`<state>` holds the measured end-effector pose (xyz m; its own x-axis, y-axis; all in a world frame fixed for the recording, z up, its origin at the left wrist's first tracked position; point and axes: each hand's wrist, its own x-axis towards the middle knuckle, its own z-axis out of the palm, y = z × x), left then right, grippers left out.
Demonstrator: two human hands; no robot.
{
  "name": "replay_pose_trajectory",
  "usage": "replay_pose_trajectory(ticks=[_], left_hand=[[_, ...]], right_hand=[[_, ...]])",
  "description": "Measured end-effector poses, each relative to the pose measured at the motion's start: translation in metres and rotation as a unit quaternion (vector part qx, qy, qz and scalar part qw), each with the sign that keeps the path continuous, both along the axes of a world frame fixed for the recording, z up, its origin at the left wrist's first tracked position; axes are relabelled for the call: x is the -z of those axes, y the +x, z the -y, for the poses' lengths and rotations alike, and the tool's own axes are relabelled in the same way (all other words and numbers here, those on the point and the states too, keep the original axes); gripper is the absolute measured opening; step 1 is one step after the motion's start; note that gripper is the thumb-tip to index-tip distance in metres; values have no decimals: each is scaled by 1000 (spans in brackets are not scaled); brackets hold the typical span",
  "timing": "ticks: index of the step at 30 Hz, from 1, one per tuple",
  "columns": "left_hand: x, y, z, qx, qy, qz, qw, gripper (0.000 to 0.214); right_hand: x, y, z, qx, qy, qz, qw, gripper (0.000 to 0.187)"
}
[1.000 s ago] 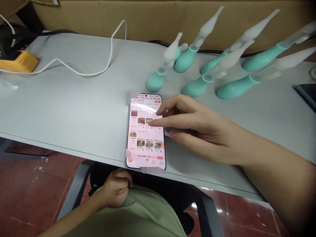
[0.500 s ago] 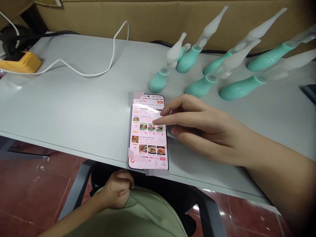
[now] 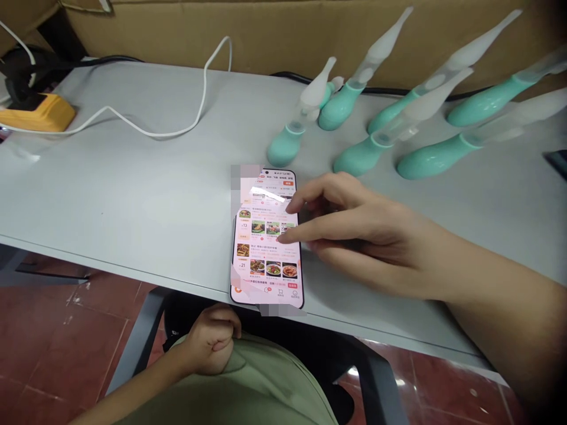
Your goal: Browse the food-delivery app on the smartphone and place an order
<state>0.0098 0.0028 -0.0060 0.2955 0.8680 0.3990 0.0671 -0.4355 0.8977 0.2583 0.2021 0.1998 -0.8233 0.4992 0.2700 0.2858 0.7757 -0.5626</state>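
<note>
Nearest me: my olive-green fabric top (image 3: 230,398), w/ my L hand (image 3: 210,342) curled into a loose fist against it; can't tell if anything's inside. Grey angular chair armrests (image 3: 383,378) either side of me, dark-red glossy tile floor (image 3: 44,342) below.

Next, slim black-rimmed rectangular smartphone (image 3: 266,282), flat, screen up, at near edge of the smooth pale-grey desk (image 3: 155,200). Screen = pinkish-white list w/ food pics, some corners pixelated. My R hand (image 3: 354,233) comes in from the R, fingers loosely spread, nothing gripped; index tip over the screen abt mid-height, can't tell if it's pressing. Thumb's by the phone's R side.

Beyond: glossy teal bulbs w/ clear tubes & white tapered tips (image 3: 283,147), approx two rows, tips leaning R; one small, partly hidden. Dark flat obj (image 3: 557,162) at far R edge, cut off.

Far L, boxy yellow power block (image 3: 55,112) w/ black plug; thin white cable (image 3: 155,134) snakes across. Back: thin black cable (image 3: 101,57), then brown cardboard-like panel (image 3: 168,29).
</note>
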Motion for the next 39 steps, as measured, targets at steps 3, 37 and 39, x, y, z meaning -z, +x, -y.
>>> replay_pose_trajectory(ticks=[3, 37, 39], left_hand=[[4, 0, 2, -4, -3, -2, 1000, 38], [-7, 0, -2, 7, -7, 7, 1000, 38], [-6, 0, -2, 7, -10, 9, 1000, 38]], right_hand=[[1, 1, -1, 5, -9, -5, 1000, 45], [1, -2, 0, -3, 1, -3, 1000, 39], [0, 0, 1, 8, -11, -9, 1000, 43]])
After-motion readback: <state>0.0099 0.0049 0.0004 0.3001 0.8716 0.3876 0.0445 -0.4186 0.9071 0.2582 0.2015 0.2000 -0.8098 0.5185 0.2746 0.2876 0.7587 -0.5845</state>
